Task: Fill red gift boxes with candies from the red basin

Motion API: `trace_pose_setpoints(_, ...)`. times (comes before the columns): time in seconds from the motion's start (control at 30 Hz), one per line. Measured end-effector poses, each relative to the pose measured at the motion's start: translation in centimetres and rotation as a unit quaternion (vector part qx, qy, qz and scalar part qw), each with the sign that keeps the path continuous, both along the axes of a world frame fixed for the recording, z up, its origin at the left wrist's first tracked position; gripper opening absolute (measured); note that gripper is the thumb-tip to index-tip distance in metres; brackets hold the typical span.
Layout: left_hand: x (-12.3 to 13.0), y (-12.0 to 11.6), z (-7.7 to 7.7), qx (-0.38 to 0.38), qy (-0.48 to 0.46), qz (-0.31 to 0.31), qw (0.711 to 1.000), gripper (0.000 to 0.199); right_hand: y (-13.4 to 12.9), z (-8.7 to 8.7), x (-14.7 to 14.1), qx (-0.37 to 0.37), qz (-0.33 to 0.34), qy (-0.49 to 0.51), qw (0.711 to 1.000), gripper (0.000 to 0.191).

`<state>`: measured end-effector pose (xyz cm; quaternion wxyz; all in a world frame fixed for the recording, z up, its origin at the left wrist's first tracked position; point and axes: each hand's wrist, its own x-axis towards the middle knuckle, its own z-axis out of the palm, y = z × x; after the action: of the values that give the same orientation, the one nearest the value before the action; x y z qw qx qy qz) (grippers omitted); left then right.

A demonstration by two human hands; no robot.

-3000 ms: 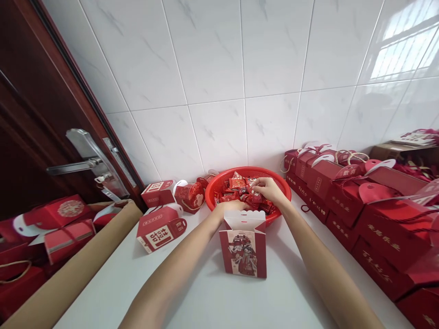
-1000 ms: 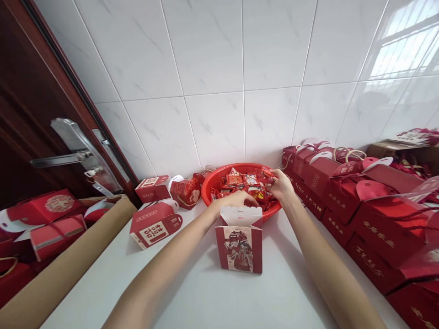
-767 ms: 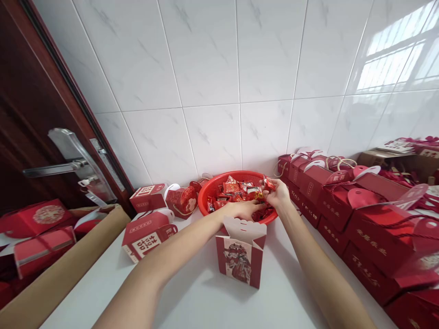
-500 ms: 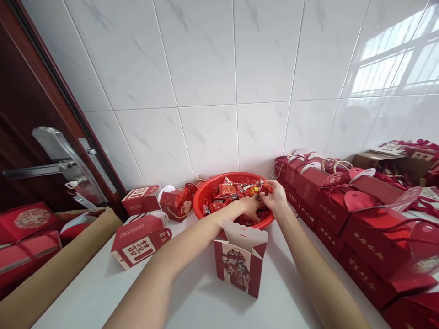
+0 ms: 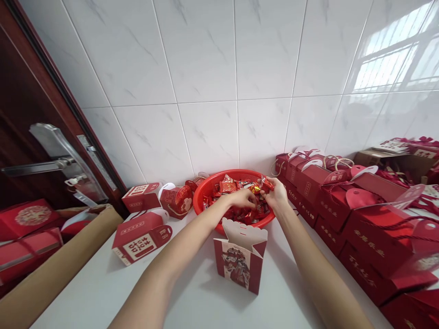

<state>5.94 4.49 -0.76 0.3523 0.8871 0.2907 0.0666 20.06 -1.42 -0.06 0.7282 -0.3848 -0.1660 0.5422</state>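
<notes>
Against the wall sits a red plastic basket filled with red-wrapped candies. My left hand is over the middle of the candies with its fingers curled downward; what they grip, if anything, is hidden. At the basket's right rim, my right hand is closed around red-wrapped candy, held between thumb and fingers. In front of the basket, between my forearms, stands an upright dark red gift box with its scalloped top flaps open.
Closed red gift boxes stand at the left on the white table. Stacked red boxes with cord handles line the right side. A cardboard carton holding more red boxes is at far left, by a door handle.
My left hand has lifted slightly out of the candies and its fingers have drawn in. My right hand stays at the right rim, still holding candy.
</notes>
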Motion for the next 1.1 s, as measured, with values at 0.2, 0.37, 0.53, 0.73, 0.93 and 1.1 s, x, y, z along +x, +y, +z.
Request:
trace_pose_setpoints(0.2,-2.8,1.5,1.8,-0.088,-0.231,0.093,0.964,0.068,-0.2,0.1,-0.5,0.000,-0.011,-0.004,1.000,0.015)
trace_pose_setpoints(0.37,-3.3,1.2,1.9,-0.128,-0.287,0.142,0.939,0.079,-0.7,0.4,-0.9,0.001,-0.010,-0.043,0.999,0.014)
trace_pose_setpoints(0.53,-3.5,1.4,1.9,-0.149,-0.319,0.152,0.923,0.083,-1.0,0.5,-1.1,0.005,0.028,-0.082,0.996,0.022)
trace_pose_setpoints(0.73,-3.7,2.2,1.0,-0.150,-0.358,0.137,0.911,0.087,-1.0,0.2,-1.1,0.017,0.066,-0.119,0.991,0.024)
trace_pose_setpoints(0.93,-3.8,1.9,0.9,-0.140,-0.359,0.158,0.909,0.088,-1.1,0.2,-1.1,0.022,0.043,-0.116,0.992,0.023)
trace_pose_setpoints(1.1,-3.7,1.5,1.4,-0.113,-0.351,0.181,0.912,0.073,-1.3,0.3,-1.1,0.019,0.026,-0.123,0.992,0.023)
